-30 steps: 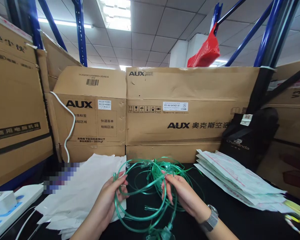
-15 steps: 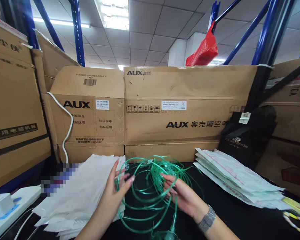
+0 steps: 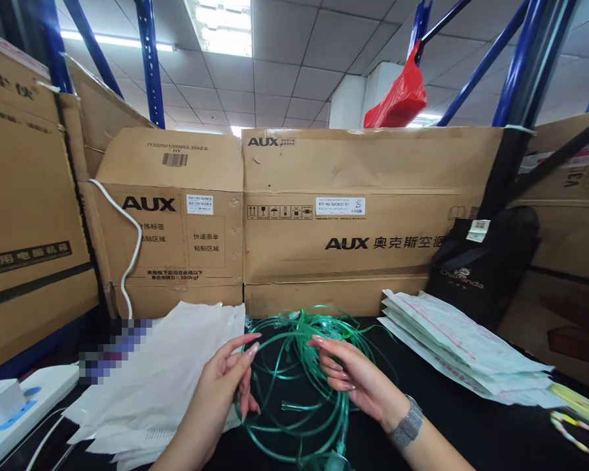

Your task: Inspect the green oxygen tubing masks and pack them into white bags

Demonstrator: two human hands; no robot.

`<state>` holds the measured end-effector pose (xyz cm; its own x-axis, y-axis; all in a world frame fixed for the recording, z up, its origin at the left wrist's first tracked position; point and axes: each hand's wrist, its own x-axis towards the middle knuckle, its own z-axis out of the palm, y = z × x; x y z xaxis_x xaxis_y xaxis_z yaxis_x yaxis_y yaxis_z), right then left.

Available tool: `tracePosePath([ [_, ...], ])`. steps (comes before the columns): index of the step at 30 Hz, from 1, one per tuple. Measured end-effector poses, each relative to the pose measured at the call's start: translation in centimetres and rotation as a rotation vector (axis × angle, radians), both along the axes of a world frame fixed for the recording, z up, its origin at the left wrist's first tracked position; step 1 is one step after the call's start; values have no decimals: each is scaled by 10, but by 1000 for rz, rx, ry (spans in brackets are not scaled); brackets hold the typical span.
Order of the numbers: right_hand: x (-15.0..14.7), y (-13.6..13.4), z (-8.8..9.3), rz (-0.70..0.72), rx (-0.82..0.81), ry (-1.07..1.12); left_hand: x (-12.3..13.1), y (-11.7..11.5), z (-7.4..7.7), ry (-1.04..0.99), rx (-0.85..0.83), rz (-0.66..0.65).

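A tangle of green transparent tubing (image 3: 299, 386) lies in loose loops on the black table (image 3: 471, 425), with a small connector near the bottom edge. My left hand (image 3: 226, 386) is at the coil's left side, its forefinger stretched out and the other fingers bent down over a loop. At the coil's right side my right hand (image 3: 353, 379), with a metal-mesh watch on its wrist, curls its fingers around several strands. Both hands are in among the loops.
A stack of white sheets (image 3: 157, 373) lies to the left and a pile of sealed paper pouches (image 3: 461, 347) to the right. AUX cardboard boxes (image 3: 343, 222) wall off the back. A black bag (image 3: 491, 261) leans at right; a white power strip (image 3: 24, 399) sits at far left.
My left hand went from gripping a loop to spreading its fingers, then curling them over the tubing again. The right hand dropped slightly and shifted its hold. The coil sank lower.
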<state>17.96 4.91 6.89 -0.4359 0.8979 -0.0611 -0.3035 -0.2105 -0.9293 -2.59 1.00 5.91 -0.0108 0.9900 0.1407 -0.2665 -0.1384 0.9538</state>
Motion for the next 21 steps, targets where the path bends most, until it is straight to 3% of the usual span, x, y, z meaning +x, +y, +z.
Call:
tracePosePath([
  [2,0,0,1,-53,73,-73,-6,3,2,34,26,92],
  [5,-2,-2,2,-132,176,-128,-9,4,1,260,68,268],
  [7,-2,-3,4,-140,211,-91,-9,3,1,371,102,353],
  [11,2,-5,8,-114,216,72,-7,-1,5,352,208,507],
  [13,4,-5,9,-105,205,149,-5,-1,5,318,198,413],
  [16,7,-3,9,-112,200,264,-1,2,-1,195,100,67],
  [18,9,-1,8,-117,207,327,1,4,-7,143,62,-76],
  [21,11,0,8,-121,220,389,2,8,-17,261,131,-12],
])
